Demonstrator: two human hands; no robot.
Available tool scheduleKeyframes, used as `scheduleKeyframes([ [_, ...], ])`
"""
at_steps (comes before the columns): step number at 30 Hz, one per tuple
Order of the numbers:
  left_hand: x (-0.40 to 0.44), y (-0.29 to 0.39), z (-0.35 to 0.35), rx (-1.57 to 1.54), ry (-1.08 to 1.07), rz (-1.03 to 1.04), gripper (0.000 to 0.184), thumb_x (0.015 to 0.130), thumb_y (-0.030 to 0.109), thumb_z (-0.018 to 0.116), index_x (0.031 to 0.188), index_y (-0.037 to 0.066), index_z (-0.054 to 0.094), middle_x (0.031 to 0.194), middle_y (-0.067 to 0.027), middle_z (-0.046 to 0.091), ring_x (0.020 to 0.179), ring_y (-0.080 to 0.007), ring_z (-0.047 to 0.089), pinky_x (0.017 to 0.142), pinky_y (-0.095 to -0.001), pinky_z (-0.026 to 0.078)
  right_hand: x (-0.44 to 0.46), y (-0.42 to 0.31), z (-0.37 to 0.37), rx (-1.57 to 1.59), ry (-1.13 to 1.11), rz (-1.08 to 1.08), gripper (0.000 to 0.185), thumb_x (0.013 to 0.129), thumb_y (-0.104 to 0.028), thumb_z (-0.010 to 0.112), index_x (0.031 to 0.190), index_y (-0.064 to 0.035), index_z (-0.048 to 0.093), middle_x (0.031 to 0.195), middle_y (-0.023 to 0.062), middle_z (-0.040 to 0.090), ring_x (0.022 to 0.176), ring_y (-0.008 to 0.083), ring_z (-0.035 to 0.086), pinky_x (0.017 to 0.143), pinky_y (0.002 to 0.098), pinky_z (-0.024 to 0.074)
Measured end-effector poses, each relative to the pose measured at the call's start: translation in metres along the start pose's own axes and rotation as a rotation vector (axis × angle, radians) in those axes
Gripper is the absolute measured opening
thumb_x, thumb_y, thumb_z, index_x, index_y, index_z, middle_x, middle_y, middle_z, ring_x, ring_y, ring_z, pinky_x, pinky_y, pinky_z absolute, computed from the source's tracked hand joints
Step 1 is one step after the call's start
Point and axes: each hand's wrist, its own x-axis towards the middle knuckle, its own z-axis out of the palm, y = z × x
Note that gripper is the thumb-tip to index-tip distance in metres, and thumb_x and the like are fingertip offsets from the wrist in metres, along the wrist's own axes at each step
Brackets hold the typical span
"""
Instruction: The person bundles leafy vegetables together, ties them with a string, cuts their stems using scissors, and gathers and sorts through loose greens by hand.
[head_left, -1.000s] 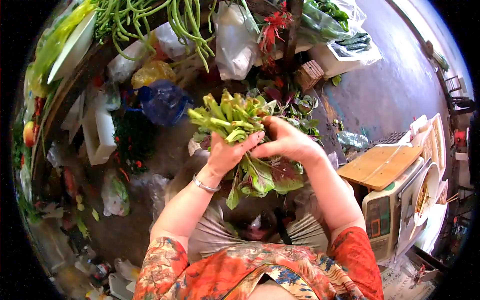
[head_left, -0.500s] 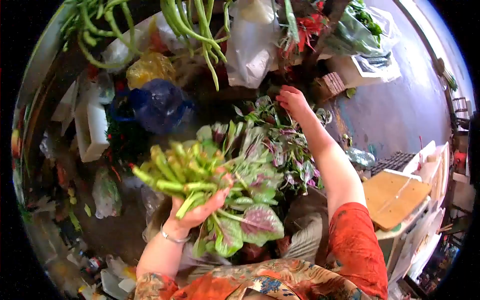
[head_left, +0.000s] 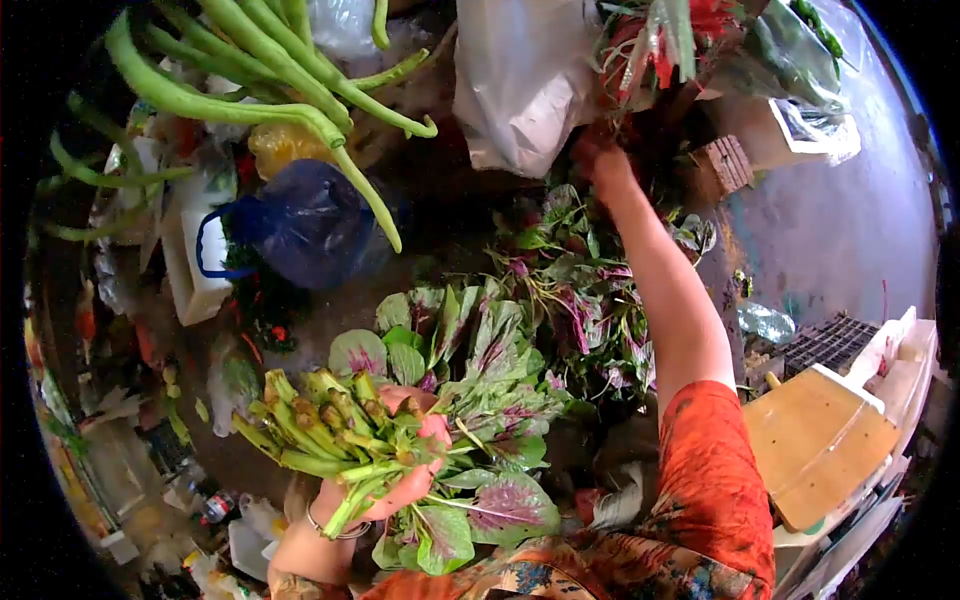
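Note:
My left hand (head_left: 412, 478) is closed around a thick bunch of amaranth greens (head_left: 335, 425). Its pale green cut stems point left, and its green and purple leaves fan out to the right over my lap. My right hand (head_left: 604, 168) is stretched forward at the far edge of a leafy pile, just below hanging red and pale strips (head_left: 665, 45). Its fingers are blurred and in shadow, so I cannot make out whether they hold anything. Under my right forearm lies a heap of loose amaranth (head_left: 575, 285) with purple-veined leaves.
Long green beans (head_left: 290, 75) hang close overhead at the upper left. Past them are a blue plastic bag (head_left: 320, 225) and a white foam box (head_left: 192, 255). A pale plastic bag (head_left: 520, 100) hangs ahead, left of a brick (head_left: 722, 167). A wooden board (head_left: 820, 445) lies at right.
My right hand has reached farther forward, into the shadow under the strips. My left hand has lowered slightly with the bunch still in it. The view has shifted, bringing the beans closer.

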Motion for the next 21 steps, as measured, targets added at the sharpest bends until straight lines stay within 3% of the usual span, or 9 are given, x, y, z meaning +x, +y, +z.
scheduleKeyframes([
  [1,-0.002,0.001,0.006,-0.194,0.098,-0.038,0.058,0.079,0.003,0.068,0.127,0.008,0.037,0.114,-0.0058,0.053,0.102,-0.0192,0.053,0.084,-0.0341,0.046,-0.012,-0.006,0.008,-0.188,0.036,0.004,0.019,0.086,-0.009,0.057,0.105,-0.0068,0.058,0.088,0.0037,0.063,0.075,0.016,0.06,0.06,0.0265,0.0449],
  [3,-0.002,-0.003,0.006,-0.474,0.034,-0.073,0.056,0.079,0.001,0.067,0.127,0.011,0.04,0.119,-0.0078,0.053,0.106,-0.0204,0.053,0.086,-0.0349,0.046,-0.036,0.0,-0.004,-0.375,-0.12,-0.022,0.016,0.09,-0.015,0.054,0.102,-0.0044,0.058,0.085,0.0042,0.062,0.069,0.0153,0.058,0.056,0.025,0.0432],
  [7,-0.008,-0.013,0.005,-0.775,0.011,-0.161,0.062,0.079,-0.009,0.062,0.131,0.016,0.04,0.129,-0.0078,0.05,0.112,-0.0216,0.052,0.09,-0.0372,0.046,-0.134,-0.056,0.012,-0.319,-0.177,0.174,0.02,0.09,-0.019,0.054,0.105,-0.0064,0.056,0.093,0.0067,0.065,0.067,0.0162,0.058,0.052,0.0257,0.041],
  [8,-0.011,-0.016,0.005,-0.741,0.042,-0.18,0.064,0.079,-0.012,0.06,0.132,0.017,0.04,0.131,-0.0075,0.049,0.113,-0.0218,0.052,0.091,-0.0379,0.046,-0.147,-0.064,0.014,-0.275,-0.165,0.229,0.02,0.091,-0.023,0.054,0.106,-0.0087,0.056,0.097,0.0069,0.066,0.069,0.0171,0.059,0.052,0.027,0.0413],
  [9,-0.012,-0.016,0.005,-0.237,-0.067,0.007,0.064,0.079,-0.013,0.059,0.133,0.016,0.04,0.13,-0.0076,0.05,0.114,-0.0217,0.051,0.091,-0.0383,0.047,-0.157,-0.074,0.013,-0.289,-0.161,0.22,0.02,0.091,-0.023,0.054,0.106,-0.0087,0.056,0.097,0.0069,0.066,0.069,0.0171,0.059,0.052,0.027,0.0413],
  [10,-0.009,-0.004,0.018,-0.22,0.061,-0.031,0.043,0.08,0.007,0.068,0.118,0.007,0.048,0.105,-0.0068,0.056,0.099,-0.0156,0.053,0.085,-0.0287,0.044,-0.168,-0.084,0.01,-0.22,-0.185,0.3,0.019,0.091,-0.025,0.053,0.103,-0.01,0.054,0.097,0.008,0.066,0.066,0.0174,0.058,0.05,0.0266,0.0398],
  [13,-0.01,0.004,0.017,0.008,0.051,-0.043,0.047,0.081,0.001,0.067,0.123,0.005,0.048,0.108,-0.0086,0.061,0.101,-0.0196,0.059,0.086,-0.0326,0.05,-0.21,-0.112,0.017,-0.136,-0.196,0.383,0.012,0.092,-0.025,0.048,0.09,-0.0131,0.053,0.091,0.0088,0.066,0.062,0.0141,0.056,0.044,0.0227,0.0332],
  [17,0.001,0.002,0.021,0.075,0.062,0.182,0.047,0.079,-0.003,0.068,0.123,0.003,0.049,0.113,-0.0101,0.061,0.101,-0.0217,0.061,0.087,-0.0382,0.053,-0.26,-0.134,0.03,-0.318,-0.288,0.256,0.013,0.092,-0.022,0.051,0.091,-0.0111,0.057,0.082,0.0051,0.062,0.06,0.0121,0.054,0.047,0.0223,0.0368],
  [21,0.002,0.006,0.02,0.057,0.086,0.194,0.048,0.078,-0.003,0.068,0.121,0.002,0.049,0.114,-0.0093,0.061,0.1,-0.0193,0.061,0.086,-0.0338,0.052,-0.281,-0.141,0.033,-0.539,-0.273,0.196,0.016,0.092,-0.021,0.052,0.097,-0.008,0.06,0.083,0.0051,0.063,0.061,0.0116,0.056,0.055,0.0222,0.0426],
])
